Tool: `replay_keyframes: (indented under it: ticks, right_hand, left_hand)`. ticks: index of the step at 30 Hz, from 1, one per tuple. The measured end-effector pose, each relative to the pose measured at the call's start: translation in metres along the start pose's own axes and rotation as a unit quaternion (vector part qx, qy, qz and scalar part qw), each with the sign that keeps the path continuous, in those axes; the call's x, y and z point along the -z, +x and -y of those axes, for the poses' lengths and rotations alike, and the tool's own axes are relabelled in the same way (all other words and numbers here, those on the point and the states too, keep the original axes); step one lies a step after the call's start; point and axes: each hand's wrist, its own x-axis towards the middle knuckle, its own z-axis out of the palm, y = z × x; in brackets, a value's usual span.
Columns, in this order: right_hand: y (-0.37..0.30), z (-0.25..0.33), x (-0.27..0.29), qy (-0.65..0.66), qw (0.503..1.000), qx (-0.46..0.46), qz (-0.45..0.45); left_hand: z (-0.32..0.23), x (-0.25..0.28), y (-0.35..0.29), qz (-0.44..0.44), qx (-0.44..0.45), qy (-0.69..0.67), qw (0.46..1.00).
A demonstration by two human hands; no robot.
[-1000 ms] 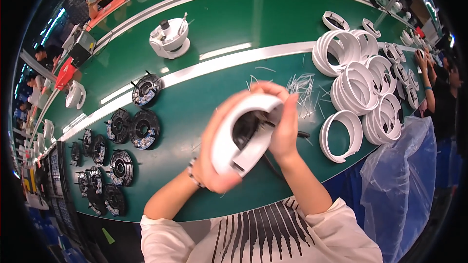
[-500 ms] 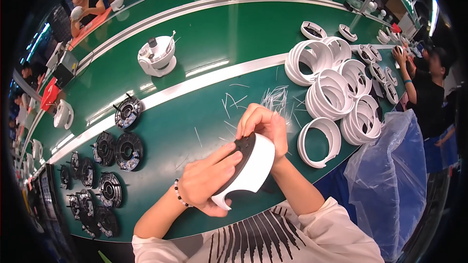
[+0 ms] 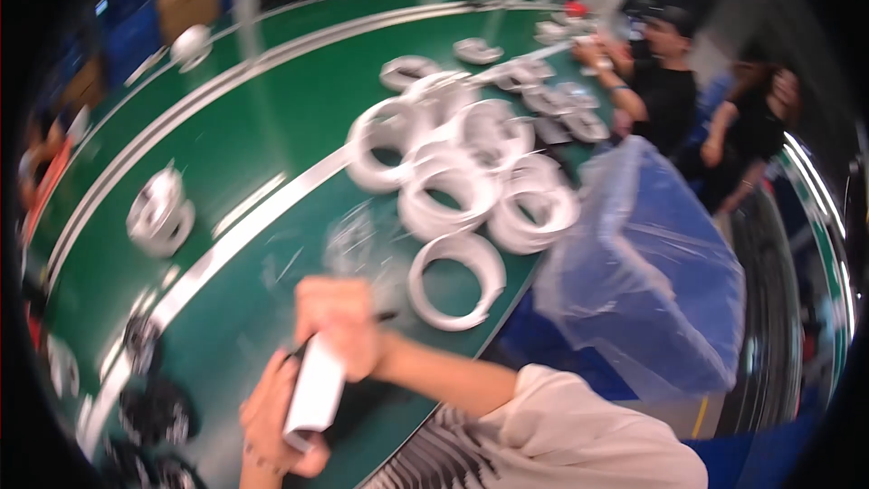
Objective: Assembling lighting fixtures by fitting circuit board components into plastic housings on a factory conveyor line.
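Observation:
My left hand [image 3: 272, 421] grips a curved white plastic housing [image 3: 317, 389] from its left side and lower end. In the earlier head frame a black disc lined this housing; now only a dark edge shows past my fingers. My right hand [image 3: 339, 321] is curled at the housing's upper end, smeared by motion. A thin dark tip [image 3: 386, 315] sticks out beside it; what the right hand holds is too blurred to name. Thin clear strips [image 3: 353, 240] lie on the green table beyond my hands.
Stacked white rings [image 3: 448, 195] stand to the right, a single ring [image 3: 457, 281] nearest. Black round parts [image 3: 158, 412] lie at lower left. A white assembly [image 3: 161, 213] sits beyond the metal rail. Clear plastic covers a blue bin [image 3: 652, 281] at right. Two people [image 3: 665, 72] are at far right.
The head view has swung to the right and blurred. My right hand has curled at the housing's upper end, and a dark tip now shows beside it. The left hand still holds the housing.

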Motion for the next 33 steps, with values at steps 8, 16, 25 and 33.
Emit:
replay_keyframes:
  ticks: [8, 16, 25, 33]
  right_hand:
    - [-0.008, 0.019, -0.008, -0.079, 0.996, 0.01, 0.045]
    - [-0.004, 0.027, -0.019, -0.028, 0.998, 0.007, 0.054]
    - [-0.011, 0.013, -0.007, 0.143, 0.969, -0.188, 0.071]
    - [0.005, 0.014, -0.013, 0.152, 0.977, -0.13, 0.071]
  left_hand:
    - [-0.025, 0.013, 0.013, 0.046, 0.115, -0.085, 0.989]
    - [-0.024, 0.024, -0.001, 0.028, 0.076, -0.048, 0.996]
    - [-0.011, 0.003, -0.02, -0.039, -0.062, -0.032, 0.997]
    - [0.007, 0.005, -0.027, -0.04, -0.135, -0.009, 0.99]
